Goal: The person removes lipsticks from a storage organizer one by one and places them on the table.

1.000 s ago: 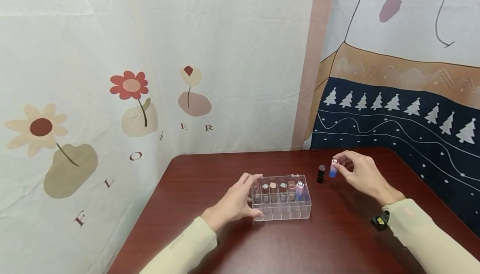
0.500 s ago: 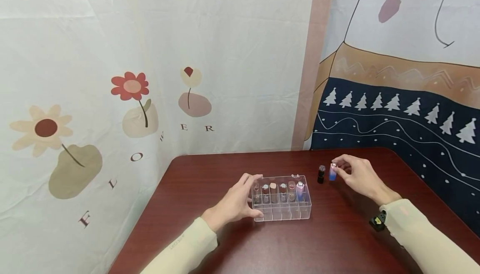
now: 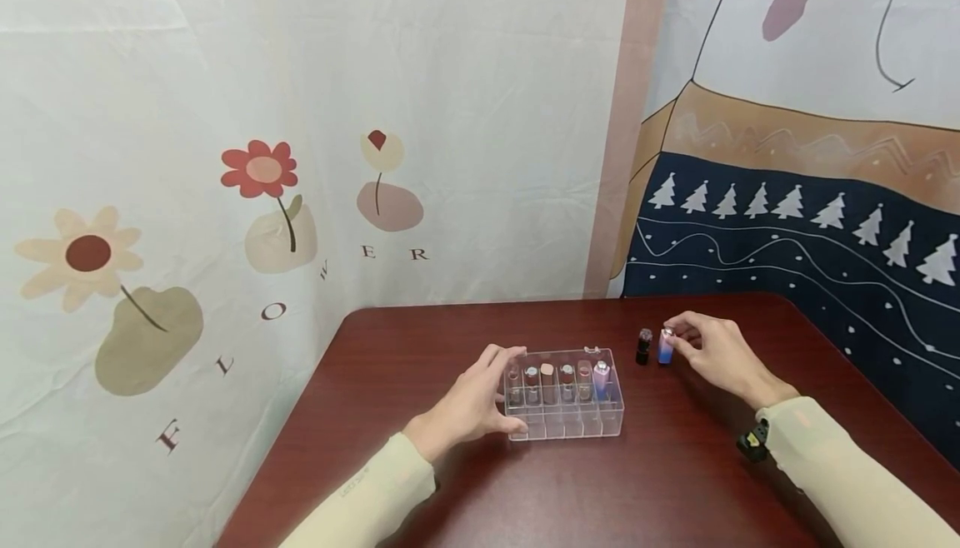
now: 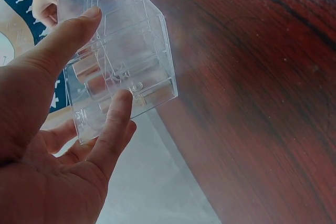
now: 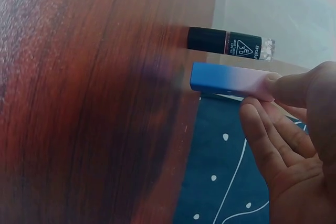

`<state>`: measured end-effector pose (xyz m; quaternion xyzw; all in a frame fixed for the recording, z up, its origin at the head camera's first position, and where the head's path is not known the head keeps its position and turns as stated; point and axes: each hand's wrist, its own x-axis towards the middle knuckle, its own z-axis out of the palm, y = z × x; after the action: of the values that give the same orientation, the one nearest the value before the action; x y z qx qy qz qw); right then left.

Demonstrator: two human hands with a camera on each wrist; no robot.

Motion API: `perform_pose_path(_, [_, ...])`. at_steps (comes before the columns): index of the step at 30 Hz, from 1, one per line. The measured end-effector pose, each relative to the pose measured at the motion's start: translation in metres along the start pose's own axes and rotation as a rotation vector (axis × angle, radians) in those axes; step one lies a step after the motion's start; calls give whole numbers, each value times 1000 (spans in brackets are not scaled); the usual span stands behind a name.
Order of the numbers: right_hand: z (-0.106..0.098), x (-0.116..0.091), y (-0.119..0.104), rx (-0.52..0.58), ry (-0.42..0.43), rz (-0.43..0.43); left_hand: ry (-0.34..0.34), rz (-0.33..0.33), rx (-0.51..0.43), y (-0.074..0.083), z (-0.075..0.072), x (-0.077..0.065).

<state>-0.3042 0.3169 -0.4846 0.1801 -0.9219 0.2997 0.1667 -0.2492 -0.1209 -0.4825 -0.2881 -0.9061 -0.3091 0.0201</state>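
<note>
A red flower [image 3: 259,169] and white trees [image 3: 789,203] decorate the backdrop [image 3: 495,98].

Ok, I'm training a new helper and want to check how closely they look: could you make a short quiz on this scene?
1. True or false: the black lipstick stands on the table, outside the clear case.

2. Fill in the number: the clear case holds ___ tubes in its back row.

3. Multiple choice: what does the right grip pinch?
A) the black lipstick
B) a blue-and-pink tube
C) the clear case

Key: 1 true; 2 six; 3 B.
</note>
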Motion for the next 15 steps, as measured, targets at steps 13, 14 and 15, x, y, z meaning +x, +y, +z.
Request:
perform_pose_path(13, [3, 0, 4, 8, -16, 20, 6, 19, 31, 1, 0, 0])
perform_pose_path(14, [3, 0, 5, 8, -18, 23, 7, 19, 28, 1, 0, 0])
perform_pose_path(15, [3, 0, 5, 10, -20, 24, 7, 18, 27, 1, 0, 0])
